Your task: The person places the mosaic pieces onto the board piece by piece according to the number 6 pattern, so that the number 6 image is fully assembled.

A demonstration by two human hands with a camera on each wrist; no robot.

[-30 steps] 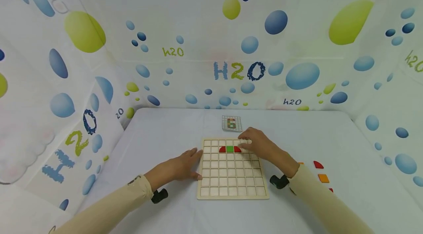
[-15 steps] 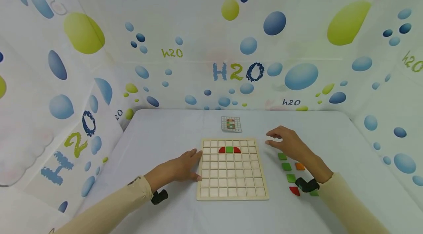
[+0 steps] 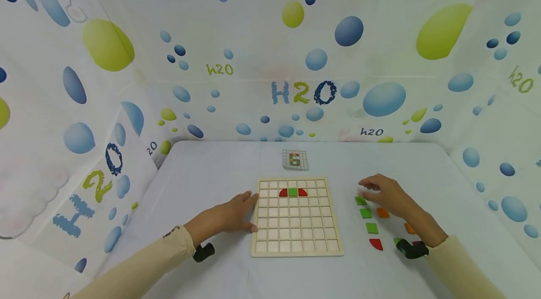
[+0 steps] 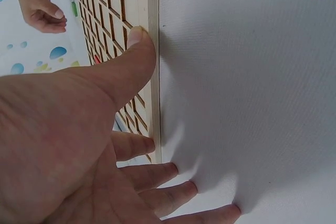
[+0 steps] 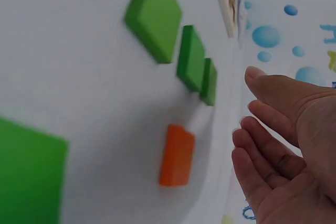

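- We saw the right hand [image 3: 390, 195] hovering palm-inward, fingers loosely bent, thumb apart, holding nothing.
- We found the left hand [image 3: 232, 213] spread and relaxed, gripping nothing, its thumb resting on the left rim of the grid board [image 3: 297, 256].
- Just below the right thumb, we noted, lay the farthest green tile [image 3: 360, 201], apart from the hand in the wrist view; the right hand was much the nearer.
- That tile was squarish, so we could name no long axis; its row of green tiles stretched away from the person, leaning left at the far end.
- Right of that row we spotted an orange tile [image 3: 382, 213]; at its near end, a red quarter piece [image 3: 375, 244], its curve facing near-left.
- The board lay between the hands, we observed, roughly square, its near edge running crosswise.
- Beyond it we saw the patterned card [image 3: 295, 159].
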